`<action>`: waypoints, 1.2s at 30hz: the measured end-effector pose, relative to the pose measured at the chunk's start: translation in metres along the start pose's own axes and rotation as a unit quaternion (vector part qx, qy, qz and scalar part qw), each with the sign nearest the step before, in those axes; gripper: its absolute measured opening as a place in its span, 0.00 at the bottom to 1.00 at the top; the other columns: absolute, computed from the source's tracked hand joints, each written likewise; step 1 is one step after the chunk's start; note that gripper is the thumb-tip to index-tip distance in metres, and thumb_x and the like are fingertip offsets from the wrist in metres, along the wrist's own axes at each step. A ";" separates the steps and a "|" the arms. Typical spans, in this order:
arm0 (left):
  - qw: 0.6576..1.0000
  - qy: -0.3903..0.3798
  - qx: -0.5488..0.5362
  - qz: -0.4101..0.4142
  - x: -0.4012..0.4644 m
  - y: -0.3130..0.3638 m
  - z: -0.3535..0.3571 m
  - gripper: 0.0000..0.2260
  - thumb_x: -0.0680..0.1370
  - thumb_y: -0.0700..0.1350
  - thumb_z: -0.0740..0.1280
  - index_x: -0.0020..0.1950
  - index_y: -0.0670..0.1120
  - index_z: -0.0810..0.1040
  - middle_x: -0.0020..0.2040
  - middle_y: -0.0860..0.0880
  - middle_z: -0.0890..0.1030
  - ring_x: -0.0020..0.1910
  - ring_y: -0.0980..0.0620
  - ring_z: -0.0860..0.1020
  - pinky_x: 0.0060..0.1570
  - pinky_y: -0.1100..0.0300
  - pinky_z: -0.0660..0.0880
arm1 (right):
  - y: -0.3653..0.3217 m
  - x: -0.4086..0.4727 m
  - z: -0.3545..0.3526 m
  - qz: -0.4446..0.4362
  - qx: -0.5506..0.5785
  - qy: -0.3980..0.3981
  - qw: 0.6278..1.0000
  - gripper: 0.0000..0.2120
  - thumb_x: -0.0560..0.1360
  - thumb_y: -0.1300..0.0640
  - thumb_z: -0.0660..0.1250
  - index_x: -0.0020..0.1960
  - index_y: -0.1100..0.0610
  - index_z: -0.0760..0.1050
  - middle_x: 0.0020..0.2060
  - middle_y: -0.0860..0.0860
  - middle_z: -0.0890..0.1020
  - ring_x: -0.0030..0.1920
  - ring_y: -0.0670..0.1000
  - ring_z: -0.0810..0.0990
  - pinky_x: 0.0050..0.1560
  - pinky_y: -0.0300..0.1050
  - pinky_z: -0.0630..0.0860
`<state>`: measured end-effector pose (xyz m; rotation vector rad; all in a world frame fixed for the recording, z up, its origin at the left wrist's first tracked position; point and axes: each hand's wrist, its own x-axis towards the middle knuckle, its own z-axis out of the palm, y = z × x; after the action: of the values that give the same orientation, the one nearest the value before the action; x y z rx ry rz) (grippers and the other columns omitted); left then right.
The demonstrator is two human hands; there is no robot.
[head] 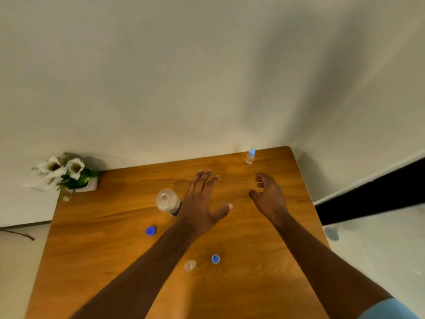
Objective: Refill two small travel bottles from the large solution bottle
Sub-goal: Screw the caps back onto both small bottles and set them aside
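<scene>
The large clear solution bottle (167, 201) stands uncapped on the wooden table (115, 261), just left of my left hand (203, 199). That hand hovers flat with fingers spread and holds nothing. My right hand (269, 194) is beside it, fingers loosely curled, empty, below a small capped travel bottle (250, 156) near the far right corner. A second small clear bottle (190, 265) stands uncapped near the front, with a blue cap (215, 259) just right of it. Another blue cap (150, 230) lies left of my left forearm.
A white pot of white flowers (69, 174) sits off the table's far left corner against the wall. The table's right edge drops to a pale floor with a dark strip behind it.
</scene>
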<state>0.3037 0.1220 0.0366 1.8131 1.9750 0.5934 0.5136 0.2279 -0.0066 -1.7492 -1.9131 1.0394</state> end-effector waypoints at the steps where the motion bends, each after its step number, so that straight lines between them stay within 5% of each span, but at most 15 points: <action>1: 1.000 0.001 -0.031 -0.004 -0.020 -0.005 -0.003 0.37 0.75 0.70 0.62 0.78 0.53 0.64 0.81 0.51 0.62 0.81 0.52 0.54 0.73 0.52 0.59 | -0.004 -0.015 0.004 -0.011 -0.010 -0.010 1.000 0.27 0.74 0.54 0.74 0.70 0.55 0.71 0.62 0.50 0.79 0.56 0.47 0.78 0.53 0.43 0.77; 7: 0.979 -0.037 -0.176 -0.096 -0.139 -0.046 -0.001 0.35 0.72 0.73 0.66 0.75 0.60 0.67 0.75 0.58 0.67 0.72 0.63 0.65 0.70 0.59 0.67 | -0.020 -0.111 0.049 -0.033 -0.069 -0.170 0.982 0.22 0.74 0.55 0.73 0.67 0.53 0.75 0.61 0.50 0.81 0.53 0.48 0.80 0.53 0.44 0.78; 12: 0.972 -0.101 -0.145 -0.153 -0.175 -0.070 0.021 0.43 0.66 0.60 0.80 0.77 0.55 0.65 0.77 0.54 0.67 0.75 0.54 0.65 0.72 0.56 0.67 | -0.017 -0.163 0.081 -0.035 -0.146 -0.225 0.963 0.30 0.72 0.49 0.75 0.71 0.51 0.71 0.66 0.51 0.77 0.63 0.52 0.77 0.60 0.45 0.74; 19: 0.971 -0.094 -0.148 -0.165 -0.174 -0.084 0.047 0.29 0.70 0.53 0.80 0.69 0.54 0.76 0.69 0.53 0.77 0.68 0.53 0.74 0.64 0.63 0.71 | -0.012 -0.175 0.111 -0.037 -0.245 -0.174 0.953 0.24 0.75 0.52 0.70 0.70 0.49 0.70 0.65 0.52 0.75 0.61 0.56 0.77 0.57 0.50 0.76; 24: 0.967 -0.059 -0.177 -0.171 -0.175 -0.086 0.054 0.19 0.73 0.52 0.78 0.62 0.50 0.82 0.61 0.52 0.83 0.59 0.53 0.80 0.61 0.55 0.78 | -0.012 -0.176 0.118 -0.054 -0.256 -0.144 0.954 0.15 0.79 0.50 0.65 0.64 0.51 0.75 0.60 0.51 0.78 0.56 0.54 0.79 0.51 0.49 0.77; 30: 0.946 -0.024 -0.278 -0.165 -0.179 -0.077 0.029 0.17 0.71 0.47 0.80 0.59 0.49 0.84 0.58 0.54 0.84 0.59 0.57 0.80 0.60 0.60 0.76 | -0.025 -0.191 0.094 -0.079 -0.125 -0.084 0.985 0.09 0.76 0.49 0.67 0.56 0.49 0.76 0.45 0.46 0.82 0.42 0.46 0.79 0.42 0.42 0.77; 36: 0.925 0.041 -0.356 -0.129 -0.181 -0.055 -0.027 0.14 0.73 0.44 0.79 0.57 0.52 0.84 0.57 0.56 0.84 0.60 0.60 0.79 0.51 0.72 0.75 | -0.079 -0.206 0.056 -0.141 0.003 -0.007 0.990 0.16 0.73 0.57 0.73 0.61 0.48 0.81 0.53 0.42 0.82 0.49 0.38 0.81 0.50 0.36 0.79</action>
<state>0.2585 -0.0635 0.0288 1.0802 1.6823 1.1268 0.4559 0.0173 0.0568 -1.4171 -2.0884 0.9532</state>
